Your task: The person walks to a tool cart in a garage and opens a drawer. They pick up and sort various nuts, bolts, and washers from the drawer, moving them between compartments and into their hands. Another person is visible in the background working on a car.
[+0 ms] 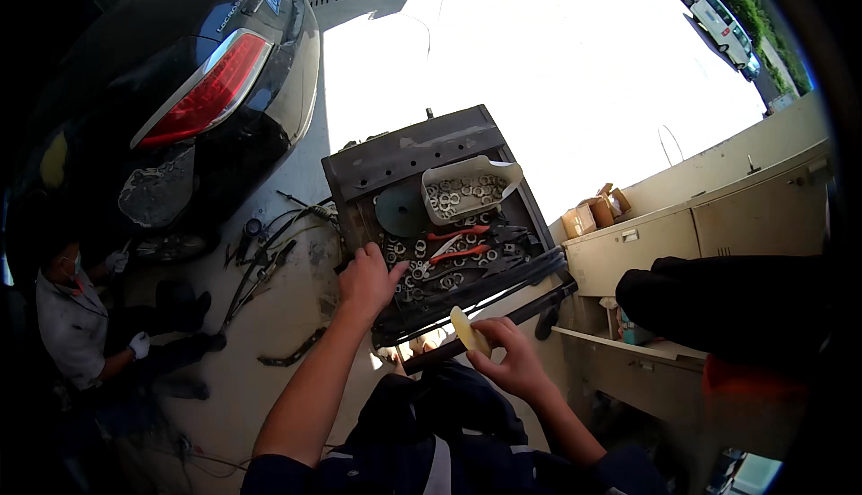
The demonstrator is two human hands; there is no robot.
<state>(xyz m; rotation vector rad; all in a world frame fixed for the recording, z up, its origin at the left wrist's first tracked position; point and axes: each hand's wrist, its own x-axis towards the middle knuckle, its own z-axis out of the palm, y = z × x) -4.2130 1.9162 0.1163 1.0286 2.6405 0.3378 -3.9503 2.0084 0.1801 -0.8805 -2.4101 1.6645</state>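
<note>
Workshop floor (296,315) surrounds a dark tool tray (449,140); at its near side, a pale yellow disc (464,326) is pinched between the thumb and fingers of the right hand (514,360), probably gripped by its edge to leave the face exposed. At the tray's left side, the left hand (368,284) lies beside loose metal rings (417,271); whether its fingers grasp anything cannot be determined. Farther in, a white bin (515,177) likely keeps more rings from scattering, near red-handled pliers (462,254); a black car (153,37) stands beyond.
</note>
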